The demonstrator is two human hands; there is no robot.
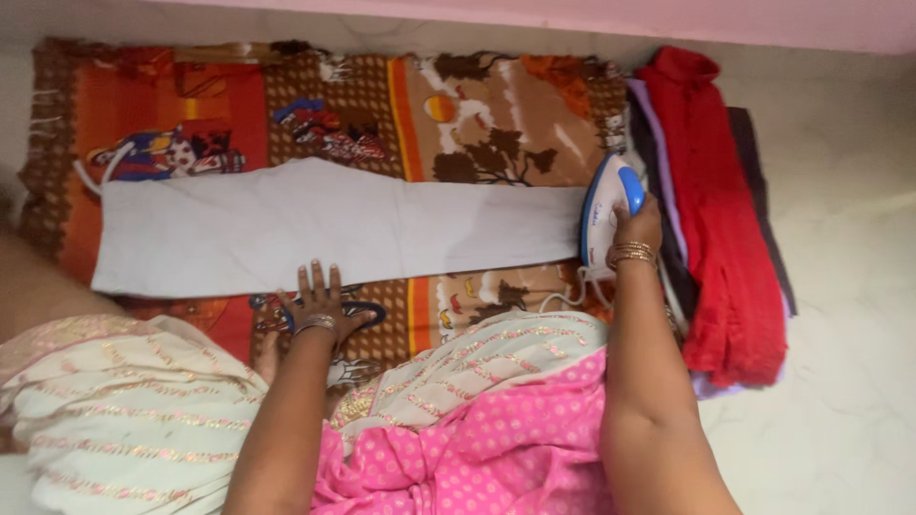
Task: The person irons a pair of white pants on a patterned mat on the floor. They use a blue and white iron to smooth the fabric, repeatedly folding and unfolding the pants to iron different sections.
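I see a long, pale grey folded garment (324, 229) lying flat across a patterned blanket (382, 105) of orange, brown and red. At the garment's far right end, a white and blue electric iron (609, 208) rests on the cloth edge. My right hand (637, 229) grips the iron's handle from the near side, fingers wrapped around it; gold bangles (632, 254) circle that wrist. A white cord (572, 291) trails from the iron back toward my body, just left of the right forearm.

My left hand (320, 303) is released, fingers spread and pressed flat, palm down, on the blanket right at the garment's near edge, fingertips touching or almost touching the cloth. A bangle sits on this wrist too.

To the right of the right hand, just beyond the iron, lies a stack of folded clothes (716, 219), red on top with lilac and dark layers beneath. It sits on a pale marble floor (849, 286). Between and below both arms, close to me, is my pink dotted dress (496, 448) and a cream scarf with gold trim (124, 410).
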